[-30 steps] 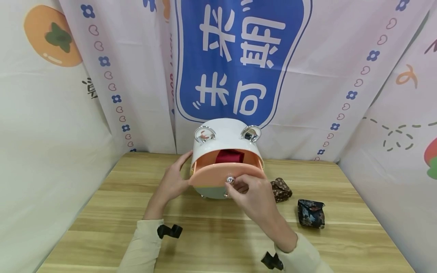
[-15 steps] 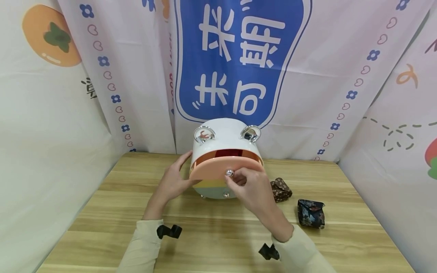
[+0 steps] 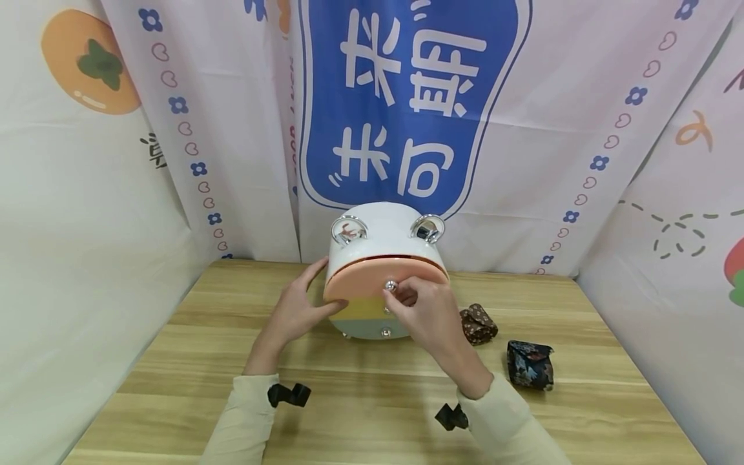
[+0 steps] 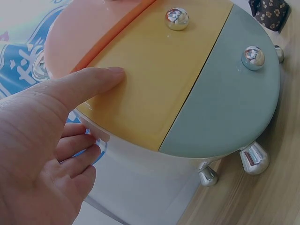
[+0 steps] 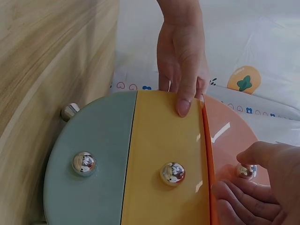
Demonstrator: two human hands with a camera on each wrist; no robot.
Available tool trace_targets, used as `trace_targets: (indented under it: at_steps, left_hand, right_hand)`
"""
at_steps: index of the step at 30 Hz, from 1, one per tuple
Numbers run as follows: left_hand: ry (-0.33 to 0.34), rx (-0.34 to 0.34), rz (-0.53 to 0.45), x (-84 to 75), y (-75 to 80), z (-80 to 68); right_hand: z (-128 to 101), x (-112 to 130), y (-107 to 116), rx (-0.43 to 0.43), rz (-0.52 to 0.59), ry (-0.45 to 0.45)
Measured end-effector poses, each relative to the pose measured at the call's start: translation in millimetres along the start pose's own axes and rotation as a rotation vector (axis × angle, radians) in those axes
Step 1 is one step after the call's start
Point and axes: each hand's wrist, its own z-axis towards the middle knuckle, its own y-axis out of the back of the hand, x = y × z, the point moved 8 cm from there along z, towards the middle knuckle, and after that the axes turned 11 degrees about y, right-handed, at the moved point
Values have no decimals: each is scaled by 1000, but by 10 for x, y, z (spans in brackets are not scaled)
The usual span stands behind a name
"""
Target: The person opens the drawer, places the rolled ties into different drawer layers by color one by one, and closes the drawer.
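A small rounded white drawer box (image 3: 380,226) with two silver ear-like rings stands at the back of the table. Its front has a coral top drawer (image 3: 356,279), a yellow middle drawer (image 4: 154,61) and a grey-green bottom drawer (image 4: 225,98), each with a silver knob. The coral drawer sits slightly out, with a thin dark gap along its upper edge. My right hand (image 3: 430,316) pinches the coral drawer's knob (image 3: 391,285) between thumb and fingers. My left hand (image 3: 293,313) is at the box's left side, thumb laid on the yellow front, its other fingers along the side wall.
To the right of the box lie a brown patterned pouch (image 3: 479,324) and a dark floral pouch (image 3: 529,365) on the wooden table (image 3: 360,413). Printed cloth (image 3: 523,161) hangs right behind the box and along both sides.
The coral drawer has moved inward with my right hand on its knob. The dark red thing seen inside it earlier is now hidden. My left hand has stayed at the box's side.
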Motion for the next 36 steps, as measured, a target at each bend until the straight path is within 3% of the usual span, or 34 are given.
trace_targets:
  at_steps: [23,36]
  left_hand:
    - [27,-1,29,1,-2,-4]
    - [-12,-49,-16,-119,131,-63]
  right_hand:
    - [107,-83,-71,56,38,-28]
    - [-73,-88,-69,111,-25,-74]
